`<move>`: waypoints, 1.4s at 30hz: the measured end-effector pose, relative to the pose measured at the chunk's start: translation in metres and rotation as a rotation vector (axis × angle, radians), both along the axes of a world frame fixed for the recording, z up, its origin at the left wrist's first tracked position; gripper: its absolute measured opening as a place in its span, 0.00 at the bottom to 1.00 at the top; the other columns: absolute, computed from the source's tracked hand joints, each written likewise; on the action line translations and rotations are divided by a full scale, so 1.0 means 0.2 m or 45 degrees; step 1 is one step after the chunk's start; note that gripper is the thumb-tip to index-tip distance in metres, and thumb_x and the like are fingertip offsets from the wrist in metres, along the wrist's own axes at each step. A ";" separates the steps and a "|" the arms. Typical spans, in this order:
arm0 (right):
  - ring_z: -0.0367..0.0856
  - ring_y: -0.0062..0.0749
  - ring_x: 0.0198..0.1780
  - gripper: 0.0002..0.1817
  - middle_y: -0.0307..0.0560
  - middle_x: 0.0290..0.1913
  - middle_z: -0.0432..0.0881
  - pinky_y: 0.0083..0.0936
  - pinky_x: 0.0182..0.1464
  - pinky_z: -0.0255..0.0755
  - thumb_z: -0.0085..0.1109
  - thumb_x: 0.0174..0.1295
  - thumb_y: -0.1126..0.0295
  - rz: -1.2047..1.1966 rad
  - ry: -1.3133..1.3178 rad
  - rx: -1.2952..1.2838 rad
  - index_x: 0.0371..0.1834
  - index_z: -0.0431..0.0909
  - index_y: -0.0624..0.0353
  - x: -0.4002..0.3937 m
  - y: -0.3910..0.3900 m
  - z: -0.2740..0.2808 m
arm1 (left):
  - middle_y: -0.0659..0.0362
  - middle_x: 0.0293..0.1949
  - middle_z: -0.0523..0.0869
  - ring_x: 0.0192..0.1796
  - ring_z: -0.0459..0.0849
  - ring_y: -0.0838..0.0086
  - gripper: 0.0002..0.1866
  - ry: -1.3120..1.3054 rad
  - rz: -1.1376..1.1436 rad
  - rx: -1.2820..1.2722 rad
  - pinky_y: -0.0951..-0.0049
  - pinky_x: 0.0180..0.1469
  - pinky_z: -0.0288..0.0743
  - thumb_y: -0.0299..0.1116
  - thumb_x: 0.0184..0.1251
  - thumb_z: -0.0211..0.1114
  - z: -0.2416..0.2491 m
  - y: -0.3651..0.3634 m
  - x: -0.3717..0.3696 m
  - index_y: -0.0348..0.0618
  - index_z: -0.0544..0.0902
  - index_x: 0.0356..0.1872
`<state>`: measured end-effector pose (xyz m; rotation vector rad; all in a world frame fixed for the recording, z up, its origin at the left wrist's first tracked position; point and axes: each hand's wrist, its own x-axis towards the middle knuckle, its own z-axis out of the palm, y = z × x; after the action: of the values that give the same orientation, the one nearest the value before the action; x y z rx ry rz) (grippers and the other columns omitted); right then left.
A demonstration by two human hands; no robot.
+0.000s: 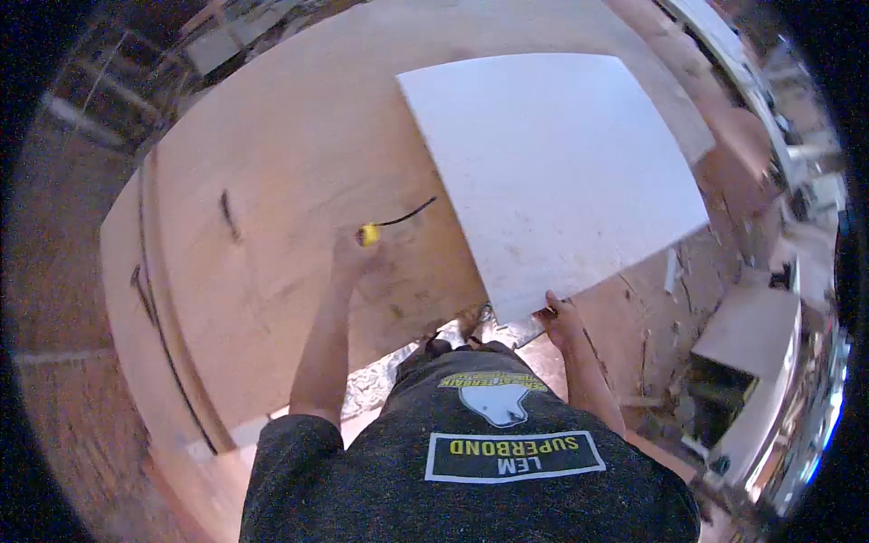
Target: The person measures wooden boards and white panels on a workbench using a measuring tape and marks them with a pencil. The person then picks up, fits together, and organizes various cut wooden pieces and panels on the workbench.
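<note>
My left hand (360,252) is closed around a small yellow tool (370,235) above the brown wooden board (299,163). A thin black strip (409,215) extends from it toward the white panel; I cannot make out the tool's exact kind. Lying at an angle over the board is a large white panel (561,172). At its near edge, my right hand (563,321) grips the panel, thumb on top and the other fingers partly hidden.
A dark curved mark or object (228,215) lies on the board's left part. Farther left runs a long dark strip (172,348). Boxes and offcuts (747,335) crowd the right side, with scraps (672,270) on the floor.
</note>
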<state>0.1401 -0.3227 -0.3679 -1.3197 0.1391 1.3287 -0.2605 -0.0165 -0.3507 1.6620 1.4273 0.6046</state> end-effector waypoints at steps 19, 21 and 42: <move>0.86 0.31 0.40 0.18 0.46 0.37 0.88 0.29 0.45 0.80 0.70 0.62 0.65 1.667 -1.114 0.270 0.52 0.82 0.63 -0.58 0.44 0.49 | 0.56 0.42 0.87 0.42 0.89 0.69 0.19 -1.222 0.240 -1.318 0.67 0.48 0.86 0.45 0.69 0.67 0.30 -0.87 0.08 0.44 0.80 0.52; 0.85 0.28 0.40 0.16 0.46 0.38 0.87 0.27 0.45 0.79 0.69 0.63 0.69 1.516 -1.072 0.401 0.51 0.82 0.65 -0.79 0.46 0.53 | 0.57 0.41 0.87 0.41 0.88 0.71 0.18 -1.270 0.217 -1.331 0.68 0.41 0.85 0.46 0.70 0.66 0.23 -0.87 0.15 0.46 0.79 0.51; 0.75 0.30 0.29 0.17 0.44 0.26 0.76 0.27 0.32 0.71 0.78 0.52 0.65 1.076 -1.307 0.767 0.24 0.77 0.61 -0.90 0.33 0.67 | 0.52 0.45 0.85 0.48 0.85 0.69 0.22 -0.929 -0.016 -1.050 0.69 0.43 0.82 0.42 0.72 0.63 0.26 -0.92 0.24 0.43 0.78 0.62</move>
<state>-0.0393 -0.2575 -0.2339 -1.3913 -1.5361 1.0204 -0.2128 -0.2007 -0.2996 0.6828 0.9170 0.4474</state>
